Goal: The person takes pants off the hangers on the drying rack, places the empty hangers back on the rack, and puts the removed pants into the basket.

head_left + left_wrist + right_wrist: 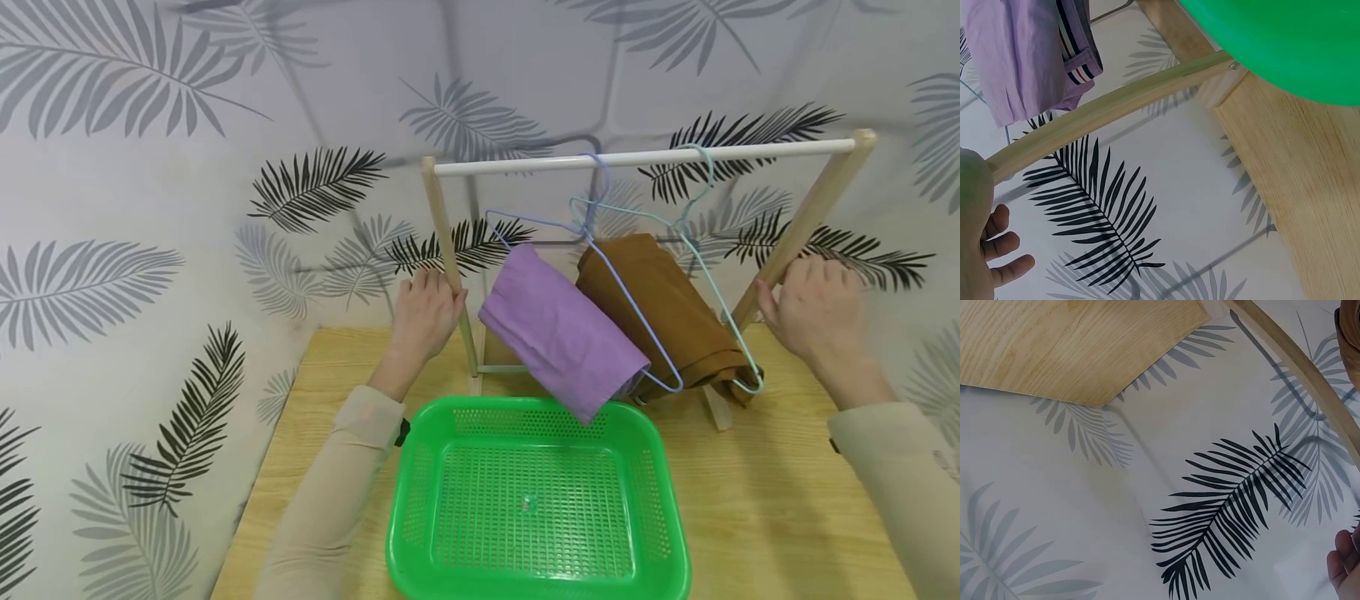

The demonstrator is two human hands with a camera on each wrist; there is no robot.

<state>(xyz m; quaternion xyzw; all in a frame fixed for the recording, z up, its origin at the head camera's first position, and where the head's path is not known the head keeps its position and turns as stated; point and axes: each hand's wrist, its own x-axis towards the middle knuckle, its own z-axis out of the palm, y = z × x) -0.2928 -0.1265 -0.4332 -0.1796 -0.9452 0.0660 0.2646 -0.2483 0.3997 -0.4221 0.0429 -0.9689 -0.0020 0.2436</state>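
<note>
In the head view, a wooden rack with a white bar (517, 166) holds two hangers. Purple folded cloth (562, 333) hangs slanted on the blue-violet hanger (633, 304); brown cloth (645, 292) is on the pale teal hanger (708, 273). My left hand (426, 312) grips the left post (441, 218), and my right hand (821, 310) grips the right post (813, 204). The left wrist view shows my left hand (977, 231) at the post (1110, 107), its fingers bent beside it. Only fingertips of my right hand (1347, 562) show in the right wrist view.
A green perforated basket (675, 533) stands on the wooden table (750, 500) in front of the rack. The lower end of the purple cloth overlaps its back rim in the head view. Behind the rack is a wall covering with leaf patterns (315, 192).
</note>
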